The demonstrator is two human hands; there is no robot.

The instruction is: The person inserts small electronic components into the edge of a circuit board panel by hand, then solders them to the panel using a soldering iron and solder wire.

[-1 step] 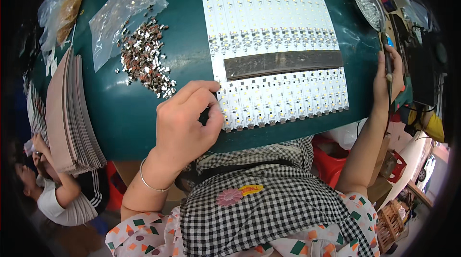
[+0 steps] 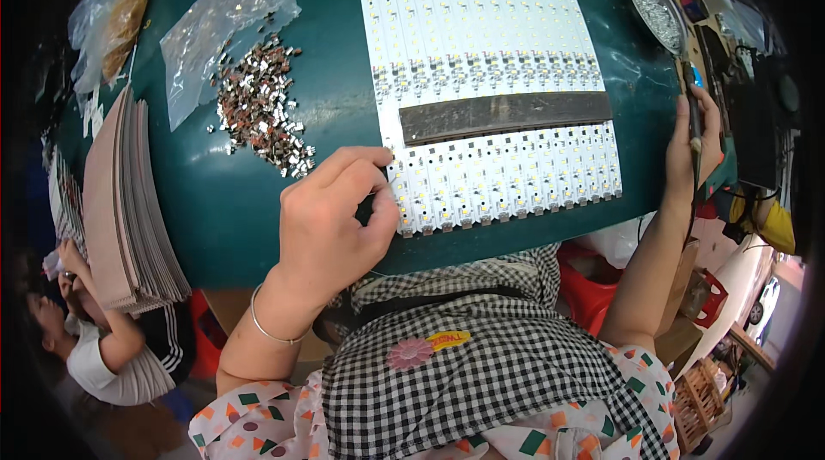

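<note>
Two hands: left hand [image 2: 331, 224] pinches one white panel [image 2: 490, 91]; right hand [image 2: 692, 146] grips, seemingly, one tool [image 2: 693, 116].

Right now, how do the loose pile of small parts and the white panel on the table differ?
The pile is a scatter of tiny brown and silver pieces; the panel is one flat white sheet with neat rows of components. The left hand touches the panel's corner, while nothing touches the pile. A dark bar lies across the panel only. Both rest on the green table.
</note>
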